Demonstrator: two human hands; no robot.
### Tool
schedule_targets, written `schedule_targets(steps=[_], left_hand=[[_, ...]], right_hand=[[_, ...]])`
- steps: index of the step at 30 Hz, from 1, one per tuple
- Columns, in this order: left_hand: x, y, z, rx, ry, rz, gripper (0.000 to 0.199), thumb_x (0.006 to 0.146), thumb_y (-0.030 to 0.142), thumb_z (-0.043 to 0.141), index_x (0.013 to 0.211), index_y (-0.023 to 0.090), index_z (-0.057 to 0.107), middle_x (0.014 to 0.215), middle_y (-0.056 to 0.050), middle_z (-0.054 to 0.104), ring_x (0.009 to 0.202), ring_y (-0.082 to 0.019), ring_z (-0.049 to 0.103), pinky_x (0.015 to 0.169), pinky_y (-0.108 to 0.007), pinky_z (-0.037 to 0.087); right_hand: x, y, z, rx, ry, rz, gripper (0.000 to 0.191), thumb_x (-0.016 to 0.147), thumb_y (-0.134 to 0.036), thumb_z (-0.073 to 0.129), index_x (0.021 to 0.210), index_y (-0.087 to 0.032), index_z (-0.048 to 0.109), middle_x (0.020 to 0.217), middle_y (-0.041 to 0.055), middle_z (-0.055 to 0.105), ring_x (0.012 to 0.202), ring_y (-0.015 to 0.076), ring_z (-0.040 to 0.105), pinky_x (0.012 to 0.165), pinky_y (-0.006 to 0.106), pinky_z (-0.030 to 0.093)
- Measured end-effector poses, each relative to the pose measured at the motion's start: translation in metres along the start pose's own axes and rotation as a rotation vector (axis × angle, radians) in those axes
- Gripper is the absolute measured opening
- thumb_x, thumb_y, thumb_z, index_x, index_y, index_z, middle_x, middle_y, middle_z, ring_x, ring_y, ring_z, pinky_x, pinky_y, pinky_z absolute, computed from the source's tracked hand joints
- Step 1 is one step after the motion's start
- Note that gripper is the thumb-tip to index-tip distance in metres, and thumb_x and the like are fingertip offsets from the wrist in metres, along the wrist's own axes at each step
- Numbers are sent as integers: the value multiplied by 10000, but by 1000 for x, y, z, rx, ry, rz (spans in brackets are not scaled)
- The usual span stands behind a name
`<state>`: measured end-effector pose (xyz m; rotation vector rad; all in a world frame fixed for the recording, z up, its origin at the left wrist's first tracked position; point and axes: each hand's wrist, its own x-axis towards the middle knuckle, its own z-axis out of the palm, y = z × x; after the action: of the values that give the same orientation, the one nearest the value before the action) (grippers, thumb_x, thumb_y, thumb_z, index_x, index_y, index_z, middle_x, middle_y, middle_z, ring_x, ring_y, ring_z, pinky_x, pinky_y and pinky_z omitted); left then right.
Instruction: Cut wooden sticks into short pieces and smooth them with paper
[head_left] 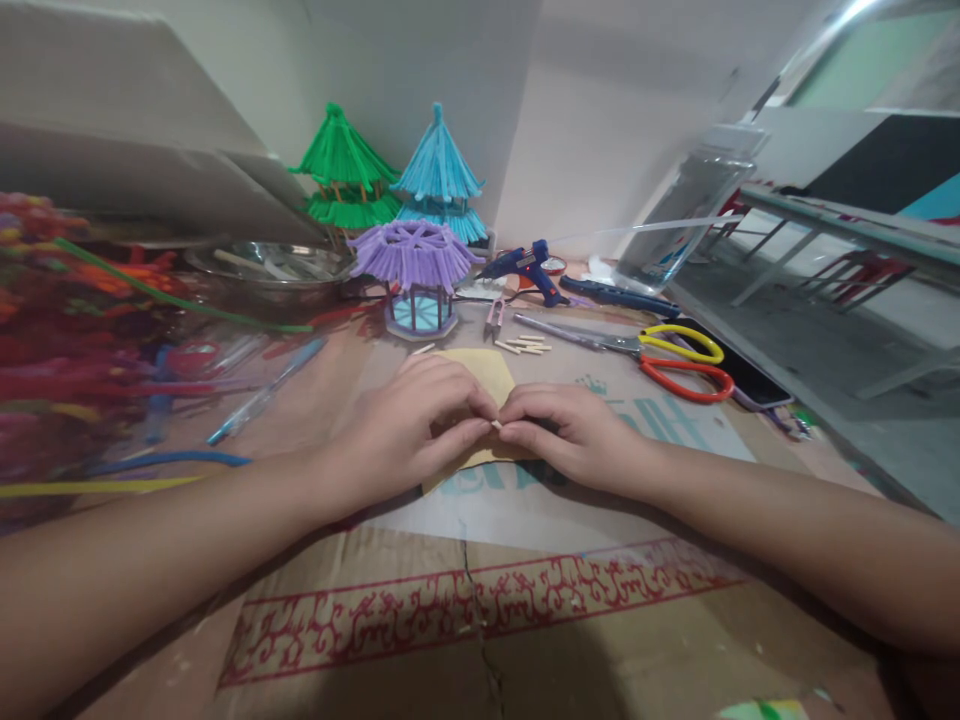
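Note:
Over a piece of yellow paper (pixel 491 368), my left hand (pixel 431 410) and my right hand (pixel 574 425) meet at the fingertips. Both pinch one short, pale wooden stick (pixel 496 425) between thumb and fingers; most of it is hidden by the fingertips. Behind my hands lie several similar short sticks (pixel 529 345) in a loose group. A pair of small snips (pixel 494 318) rests just beyond them. Farther back stands a small pavilion model (pixel 420 270) with a purple fuzzy roof, dark posts and a light blue base.
Green (pixel 345 165) and blue (pixel 440 170) pavilion models stand at the back. A blue glue gun (pixel 532 270), yellow-and-red-handled scissors (pixel 682 360), a phone (pixel 739 370) and a clear plastic jar (pixel 686 205) are on the right. Blurred colourful pipe cleaners (pixel 82 330) and a metal bowl (pixel 270 285) fill the left.

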<state>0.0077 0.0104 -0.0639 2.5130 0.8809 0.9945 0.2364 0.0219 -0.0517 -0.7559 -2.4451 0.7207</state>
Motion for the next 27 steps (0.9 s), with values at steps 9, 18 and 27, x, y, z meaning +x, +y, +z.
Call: schedule_targets(steps=[9, 18, 27], left_hand=[[-1, 1, -1, 0, 25, 0, 146, 988, 284, 571, 899, 206, 657, 895, -16, 694, 893, -186, 619, 863, -353, 444], [-1, 1, -1, 6, 21, 10, 135, 974, 269, 577, 877, 205, 647, 870, -13, 683, 871, -182, 613, 845, -357, 444], [-2, 1, 0, 12, 51, 2, 88, 964, 278, 629, 903, 218, 650, 894, -7, 695, 896, -186, 624, 865, -361, 440]], right_hand=[[0, 2, 1, 17, 34, 4, 159, 987, -235, 585, 921, -175, 717, 868, 38, 736, 762, 127, 650, 709, 235, 483], [0, 1, 1, -3, 24, 4, 186, 999, -235, 554, 909, -178, 707, 867, 39, 730, 773, 135, 648, 725, 249, 485], [0, -1, 1, -7, 26, -4, 170, 989, -218, 575, 905, -158, 710, 837, 37, 724, 749, 130, 642, 701, 234, 472]])
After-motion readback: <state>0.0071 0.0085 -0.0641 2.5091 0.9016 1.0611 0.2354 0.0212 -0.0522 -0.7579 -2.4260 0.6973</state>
